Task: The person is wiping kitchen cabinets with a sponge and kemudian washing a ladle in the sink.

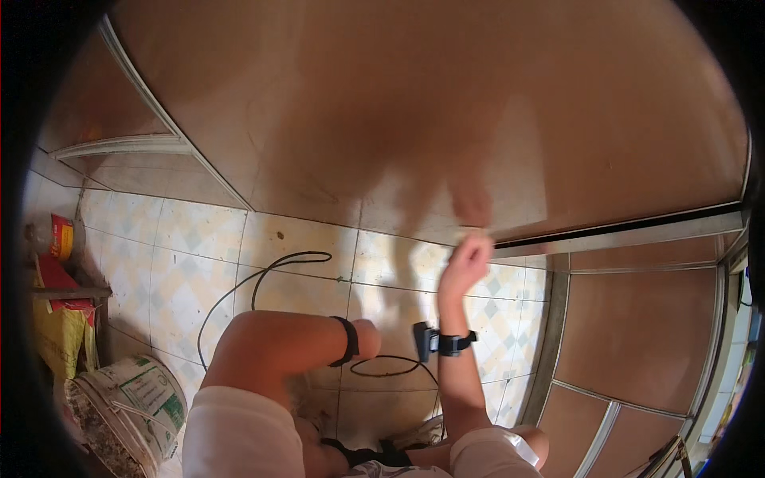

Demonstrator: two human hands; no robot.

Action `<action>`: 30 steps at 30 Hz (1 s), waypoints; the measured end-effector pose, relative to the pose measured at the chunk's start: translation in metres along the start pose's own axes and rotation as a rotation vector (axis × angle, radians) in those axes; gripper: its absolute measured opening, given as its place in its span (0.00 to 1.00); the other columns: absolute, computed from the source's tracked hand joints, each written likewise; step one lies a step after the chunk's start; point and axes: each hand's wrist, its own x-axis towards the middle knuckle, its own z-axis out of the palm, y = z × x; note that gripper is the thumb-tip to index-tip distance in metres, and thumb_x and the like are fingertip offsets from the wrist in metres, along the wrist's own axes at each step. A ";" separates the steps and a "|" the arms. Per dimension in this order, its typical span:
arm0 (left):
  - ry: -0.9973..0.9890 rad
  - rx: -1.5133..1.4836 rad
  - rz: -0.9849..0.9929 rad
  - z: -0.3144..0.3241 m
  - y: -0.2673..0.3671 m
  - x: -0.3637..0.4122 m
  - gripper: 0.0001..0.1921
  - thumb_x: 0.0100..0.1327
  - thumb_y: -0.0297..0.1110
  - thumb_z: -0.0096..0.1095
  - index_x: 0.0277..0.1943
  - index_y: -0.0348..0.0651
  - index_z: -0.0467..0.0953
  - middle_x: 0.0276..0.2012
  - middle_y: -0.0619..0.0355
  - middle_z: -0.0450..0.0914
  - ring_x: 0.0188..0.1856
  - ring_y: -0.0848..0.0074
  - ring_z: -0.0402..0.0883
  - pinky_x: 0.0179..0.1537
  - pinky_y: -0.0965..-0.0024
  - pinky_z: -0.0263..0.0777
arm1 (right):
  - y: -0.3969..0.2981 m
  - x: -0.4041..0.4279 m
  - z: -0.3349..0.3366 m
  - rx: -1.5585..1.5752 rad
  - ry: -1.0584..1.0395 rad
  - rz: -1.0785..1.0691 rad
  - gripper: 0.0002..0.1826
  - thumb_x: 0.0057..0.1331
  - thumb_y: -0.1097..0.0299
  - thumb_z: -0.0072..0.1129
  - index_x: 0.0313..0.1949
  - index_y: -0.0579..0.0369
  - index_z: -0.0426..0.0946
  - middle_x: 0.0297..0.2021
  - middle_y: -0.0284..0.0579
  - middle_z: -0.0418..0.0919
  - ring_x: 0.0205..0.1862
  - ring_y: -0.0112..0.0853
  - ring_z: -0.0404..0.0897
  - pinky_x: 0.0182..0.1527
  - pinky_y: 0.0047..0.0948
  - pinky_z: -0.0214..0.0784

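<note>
My right hand [469,260], blurred, is at the lower edge of a large glossy brown panel [418,119], with the fingers curled in. A small pale patch shows at its fingertips; I cannot tell whether it is a held thing. The panel mirrors my arm. Around the right wrist sits a black strap with a dark device [439,342]. My left hand [366,338] is bent inward over the floor, its fingers mostly hidden behind the wrist. That wrist wears a black band [346,342].
A thin black cable [206,310] loops across the patterned tile floor [179,239]. At the lower left stands a dirty white bucket [143,400], near a yellow sack [57,340] and a jar with a red label [60,236]. Metal-framed brown panels [639,334] stand at the right.
</note>
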 end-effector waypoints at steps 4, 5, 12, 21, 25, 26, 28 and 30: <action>0.033 -0.294 -0.033 -0.003 0.034 -0.014 0.05 0.46 0.27 0.56 0.25 0.39 0.79 0.23 0.49 0.78 0.27 0.58 0.77 0.28 0.59 0.71 | -0.008 -0.053 0.038 -0.053 -0.355 0.134 0.11 0.64 0.67 0.47 0.25 0.57 0.64 0.11 0.37 0.64 0.14 0.20 0.63 0.17 0.22 0.55; 0.032 -0.297 -0.034 0.003 0.041 -0.011 0.05 0.46 0.27 0.56 0.25 0.39 0.79 0.23 0.49 0.78 0.27 0.58 0.77 0.28 0.59 0.71 | -0.013 -0.051 0.038 -0.061 -0.327 0.107 0.12 0.64 0.67 0.46 0.24 0.57 0.62 0.11 0.35 0.63 0.14 0.20 0.62 0.17 0.21 0.54; -0.166 -0.125 0.444 0.018 0.062 -0.003 0.07 0.50 0.27 0.55 0.28 0.33 0.78 0.27 0.46 0.79 0.29 0.58 0.77 0.30 0.59 0.71 | -0.053 -0.004 0.012 0.152 0.076 0.319 0.16 0.66 0.66 0.41 0.19 0.53 0.59 0.12 0.31 0.58 0.13 0.18 0.56 0.16 0.20 0.51; -0.388 -0.128 0.452 -0.008 0.098 -0.015 0.11 0.46 0.31 0.62 0.29 0.32 0.79 0.28 0.47 0.79 0.30 0.62 0.78 0.33 0.61 0.73 | 0.026 -0.085 0.064 0.104 -0.012 0.249 0.15 0.66 0.66 0.43 0.20 0.53 0.61 0.13 0.30 0.58 0.14 0.18 0.57 0.17 0.20 0.51; -0.300 -0.242 0.403 0.023 0.091 -0.011 0.07 0.48 0.27 0.57 0.27 0.31 0.78 0.28 0.46 0.79 0.31 0.60 0.77 0.34 0.60 0.72 | -0.002 -0.056 0.052 0.234 0.103 0.414 0.15 0.66 0.64 0.42 0.21 0.54 0.59 0.13 0.31 0.59 0.15 0.18 0.57 0.17 0.20 0.51; -0.106 -0.349 0.445 0.028 0.089 -0.009 0.07 0.48 0.26 0.56 0.27 0.31 0.77 0.28 0.46 0.78 0.31 0.59 0.77 0.34 0.60 0.72 | 0.009 -0.076 0.066 0.147 0.000 0.251 0.13 0.66 0.65 0.43 0.23 0.54 0.61 0.14 0.32 0.61 0.16 0.18 0.58 0.18 0.20 0.52; -0.141 -0.287 0.356 0.017 0.094 -0.013 0.06 0.42 0.28 0.62 0.26 0.38 0.79 0.28 0.51 0.79 0.32 0.64 0.78 0.34 0.64 0.72 | -0.002 -0.112 0.094 0.060 -0.238 0.200 0.10 0.65 0.65 0.43 0.27 0.55 0.65 0.16 0.31 0.64 0.16 0.17 0.59 0.19 0.18 0.53; -0.198 -0.216 0.263 0.022 0.098 -0.021 0.09 0.35 0.31 0.67 0.25 0.44 0.80 0.28 0.56 0.80 0.32 0.68 0.79 0.34 0.68 0.72 | -0.013 -0.125 0.111 0.090 -0.371 0.321 0.09 0.65 0.66 0.43 0.29 0.55 0.67 0.17 0.31 0.65 0.17 0.17 0.60 0.19 0.17 0.53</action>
